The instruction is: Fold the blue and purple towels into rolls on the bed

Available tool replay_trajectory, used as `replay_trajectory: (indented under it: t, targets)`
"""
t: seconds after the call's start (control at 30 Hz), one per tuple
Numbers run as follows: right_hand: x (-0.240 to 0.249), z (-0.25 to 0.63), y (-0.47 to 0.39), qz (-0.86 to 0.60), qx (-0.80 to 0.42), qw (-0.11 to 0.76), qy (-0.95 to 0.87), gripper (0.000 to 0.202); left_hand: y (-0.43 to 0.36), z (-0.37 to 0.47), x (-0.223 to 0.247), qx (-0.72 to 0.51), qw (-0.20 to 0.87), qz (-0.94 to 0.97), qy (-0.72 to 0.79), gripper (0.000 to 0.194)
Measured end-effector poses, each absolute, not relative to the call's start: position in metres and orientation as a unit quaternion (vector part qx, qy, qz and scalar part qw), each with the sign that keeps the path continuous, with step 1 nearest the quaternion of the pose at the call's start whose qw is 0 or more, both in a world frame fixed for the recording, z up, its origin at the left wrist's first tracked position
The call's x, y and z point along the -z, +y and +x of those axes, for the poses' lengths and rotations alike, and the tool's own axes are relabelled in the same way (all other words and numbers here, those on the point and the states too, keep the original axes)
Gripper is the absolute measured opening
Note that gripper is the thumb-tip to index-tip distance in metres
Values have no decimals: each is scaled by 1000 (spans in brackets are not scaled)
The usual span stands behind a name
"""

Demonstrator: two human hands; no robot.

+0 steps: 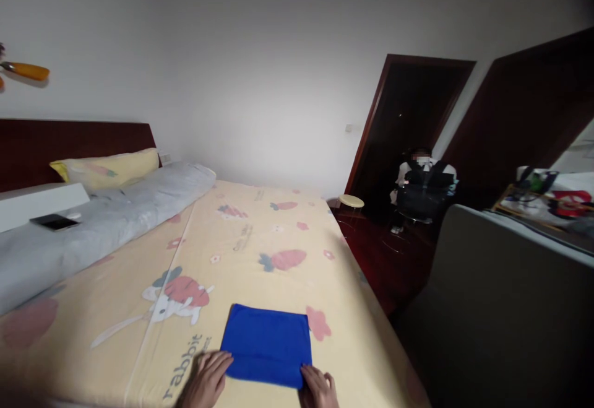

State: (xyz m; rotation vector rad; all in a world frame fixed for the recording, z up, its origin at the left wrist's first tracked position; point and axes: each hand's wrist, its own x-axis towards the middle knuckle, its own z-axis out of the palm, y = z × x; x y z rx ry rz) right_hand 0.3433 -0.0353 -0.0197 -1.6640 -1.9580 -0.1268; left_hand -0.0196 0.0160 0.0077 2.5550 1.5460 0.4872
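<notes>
A blue cloth [269, 340], folded into a rough rectangle, lies on the patterned bed sheet [260, 284]. A strip along its near edge is turned over, making a crease across the cloth. My left hand [210, 378] is at the near left corner, its fingers together and closed on the cloth's edge; the thumb is hidden. At the near right corner, my right hand [320, 386] has curled fingers pinching the edge. Both wrists run out of the bottom of the view.
A grey quilt [139, 200], a yellow pillow [114, 169] and a dark phone [54, 221] are along the headboard side. A dark panel [487, 309] borders the bed's right. Beyond are a stool [351, 201], a seated person [422, 185] and a cluttered desk [552, 207].
</notes>
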Motion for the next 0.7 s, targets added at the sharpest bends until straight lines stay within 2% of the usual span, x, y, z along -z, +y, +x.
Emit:
replay_trajectory:
  t: [0.13, 0.23, 0.37, 0.47, 0.6, 0.7]
  targets:
    - [-20, 347, -34, -603, -69, 245, -756, 25, 19, -3, -37, -131, 92, 827, 539, 43]
    - [-30, 345, -33, -618, -89, 218, -750, 23, 22, 4, -38, -83, 89, 808, 576, 42]
    - [-20, 336, -22, -684, -18, 225, -693, 38, 33, 18, -29, -45, 76, 775, 626, 50]
    - [-7, 318, -11, -671, 20, 255, -696, 49, 40, 41, -28, -43, 80, 771, 631, 58]
    - [13, 280, 2, -599, -11, 272, -753, 47, 37, 80, -27, -40, 121, 827, 548, 70]
    - [26, 271, 8, -589, -32, 271, -761, 48, 34, 88, -22, -58, 161, 860, 481, 68]
